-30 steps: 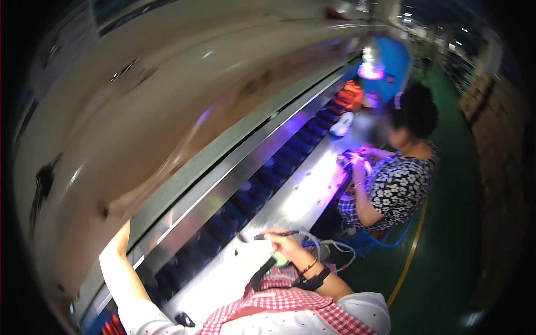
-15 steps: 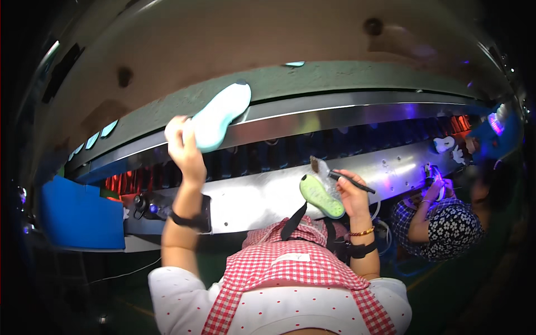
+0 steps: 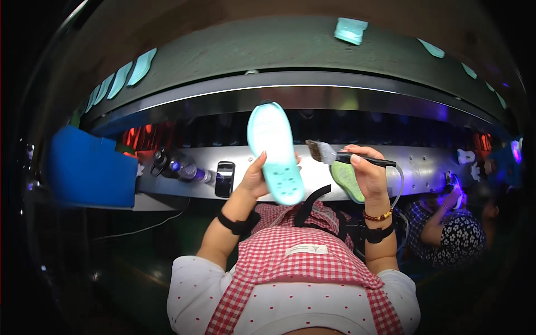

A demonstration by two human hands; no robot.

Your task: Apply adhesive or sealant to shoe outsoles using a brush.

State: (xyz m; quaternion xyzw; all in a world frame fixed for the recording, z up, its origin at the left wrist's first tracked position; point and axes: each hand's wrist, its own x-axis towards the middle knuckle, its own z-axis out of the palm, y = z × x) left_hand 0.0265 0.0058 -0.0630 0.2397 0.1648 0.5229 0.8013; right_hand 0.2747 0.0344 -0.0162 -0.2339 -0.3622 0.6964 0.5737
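Nearest is the person's red-and-white checked apron (image 3: 296, 257), worn over a white shirt with red dots. Above it, the left hand (image 3: 255, 181) grips a pale turquoise shoe sole (image 3: 272, 142) near its lower end, thumb across its face; the sole is held up, long side nearly upright, in front of the metal bench (image 3: 237, 158). The right hand (image 3: 369, 174) is closed around the black handle of a bristle brush (image 3: 343, 158), its bristles pointing left toward the sole but apart from it. A thin pale tube (image 3: 401, 187) curves down near the handle's end.

On the bench, a green sole (image 3: 346, 178) lies partly behind the right hand. Left of the turquoise sole lie a dark phone (image 3: 224, 177) and, beyond it, a bottle (image 3: 187, 170). At right sits a co-worker (image 3: 460, 237) in a flower-patterned top. Farther off, past a metal rail (image 3: 223, 92), more turquoise soles (image 3: 120, 80) rest on a dark green belt (image 3: 234, 50).
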